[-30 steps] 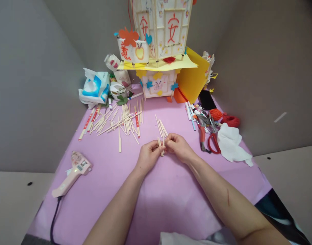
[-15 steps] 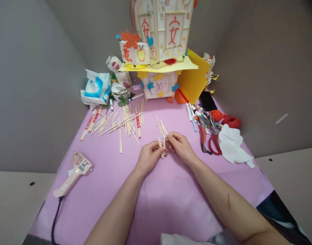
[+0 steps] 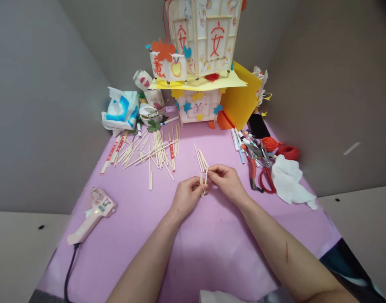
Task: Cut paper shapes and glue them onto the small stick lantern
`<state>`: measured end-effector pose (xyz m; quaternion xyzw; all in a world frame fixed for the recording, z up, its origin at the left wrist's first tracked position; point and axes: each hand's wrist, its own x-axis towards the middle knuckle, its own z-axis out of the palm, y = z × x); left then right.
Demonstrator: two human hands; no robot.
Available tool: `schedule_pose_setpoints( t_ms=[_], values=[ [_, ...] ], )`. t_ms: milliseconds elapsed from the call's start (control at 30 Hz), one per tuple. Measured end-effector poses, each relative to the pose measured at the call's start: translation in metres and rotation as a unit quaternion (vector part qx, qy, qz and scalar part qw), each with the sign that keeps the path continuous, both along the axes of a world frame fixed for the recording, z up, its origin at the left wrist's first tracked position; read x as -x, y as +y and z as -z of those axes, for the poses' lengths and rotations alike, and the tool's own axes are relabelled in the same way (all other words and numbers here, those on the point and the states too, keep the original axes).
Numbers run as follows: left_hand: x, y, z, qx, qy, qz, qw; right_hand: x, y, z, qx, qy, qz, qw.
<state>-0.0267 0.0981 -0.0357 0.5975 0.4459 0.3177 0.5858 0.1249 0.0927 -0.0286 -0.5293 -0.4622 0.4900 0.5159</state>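
Note:
Between thumb and fingers, my left hand [image 3: 190, 194] grips a few short pale wooden sticks [image 3: 201, 182] standing nearly upright. My right hand [image 3: 226, 180] is closed in a pinch on the upper part of another wooden stick [image 3: 206, 176], just right of those. The lower end of that stick is by my left fingertips; I cannot tell whether they hold it too. Just beyond my hands lie several loose sticks [image 3: 199, 156] on the purple tabletop [image 3: 208, 256]. A larger scattered pile of wooden sticks [image 3: 158, 148] is farther left.
A pink glue gun [image 3: 93, 216] with a black cord lies at left. Behind stand a tissue pack [image 3: 122, 110] and a decorated paper lantern house [image 3: 199, 107]. On the right are red-handled pliers [image 3: 252, 172], scissors [image 3: 267, 181], red yarn [image 3: 287, 152], a black phone [image 3: 258, 125] and white tissue [image 3: 287, 179].
The stick in my right hand has tilted slightly, its top leaning to the right. The whole view has shifted a little; both hands keep nearly the same place.

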Motion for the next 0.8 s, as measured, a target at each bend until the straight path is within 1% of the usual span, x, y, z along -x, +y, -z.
schedule_pose_setpoints(
  t_ms=[133,267,333,467,633,800],
  values=[
    [0.000,0.000,-0.004,-0.024,0.013,0.010,1.000,0.004,-0.002,0.006,-0.023,-0.021,0.039,0.999],
    [0.001,0.000,-0.005,-0.030,0.006,0.030,0.999,0.007,-0.004,0.005,-0.020,-0.015,0.060,0.998],
    [0.001,0.000,-0.004,-0.024,0.000,0.030,0.999,0.007,-0.004,0.003,-0.016,0.003,0.052,0.999],
    [0.000,0.001,0.001,0.000,-0.019,0.008,1.000,0.004,-0.003,-0.002,0.001,0.030,0.017,0.999],
    [-0.001,0.000,0.006,0.003,-0.023,-0.005,1.000,0.001,-0.003,-0.006,-0.005,0.004,0.008,1.000],
    [0.001,0.000,0.002,-0.014,0.000,0.013,1.000,-0.001,-0.005,-0.006,-0.024,-0.030,0.002,0.999]
  ],
)
